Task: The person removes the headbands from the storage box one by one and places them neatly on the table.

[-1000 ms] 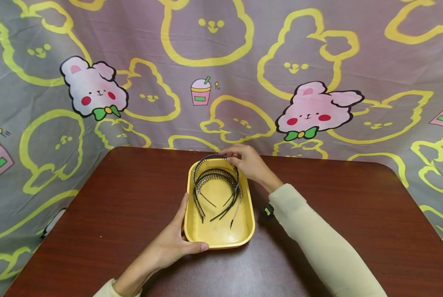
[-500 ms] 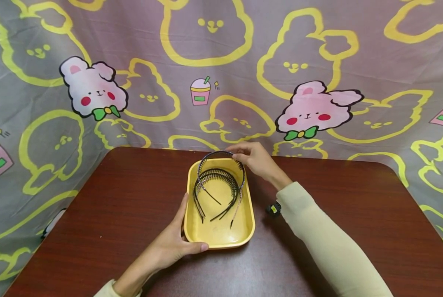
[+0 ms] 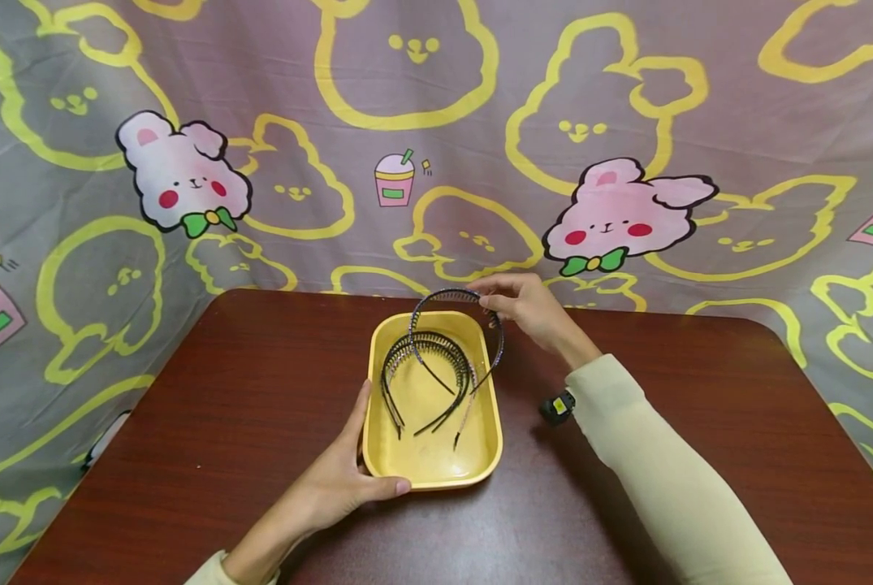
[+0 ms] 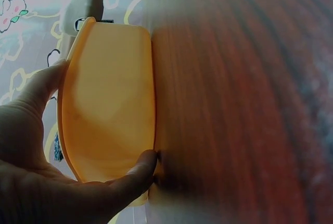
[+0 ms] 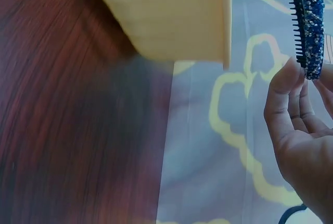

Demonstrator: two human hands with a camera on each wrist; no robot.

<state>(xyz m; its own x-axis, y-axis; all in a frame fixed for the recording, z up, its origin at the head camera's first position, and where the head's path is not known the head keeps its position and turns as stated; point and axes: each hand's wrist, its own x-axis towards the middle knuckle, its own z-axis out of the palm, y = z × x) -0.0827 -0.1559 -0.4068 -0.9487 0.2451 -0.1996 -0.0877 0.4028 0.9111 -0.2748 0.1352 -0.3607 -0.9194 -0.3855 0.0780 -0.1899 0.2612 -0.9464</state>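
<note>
A hair headband [image 3: 445, 291] with blue and silver glitter and comb teeth is pinched between the thumb and fingers of my right hand [image 3: 534, 313]. The right wrist view shows its glittery band [image 5: 313, 26] close up. It is raised above the back right of a yellow plastic tray [image 3: 425, 459], legs pointing down. Several dark toothed headbands [image 3: 388, 398] lie nested in the tray, one with a pinkish leg [image 3: 466, 422]. My left hand [image 3: 326, 487] grips the tray's near left corner, thumb at the front rim. In the left wrist view, its fingers press the outer wall [image 4: 112, 99].
The tray stands on a dark red-brown wooden table [image 3: 209, 406]. A patterned curtain [image 3: 451, 146] with rabbits hangs behind the table's far edge and along its sides. A small black device [image 3: 557, 406] sits by the right sleeve's cuff.
My right hand has moved right and slightly up, drawing the glittery headband up from the others toward the tray's right rim. The left hand and tray have stayed in place.
</note>
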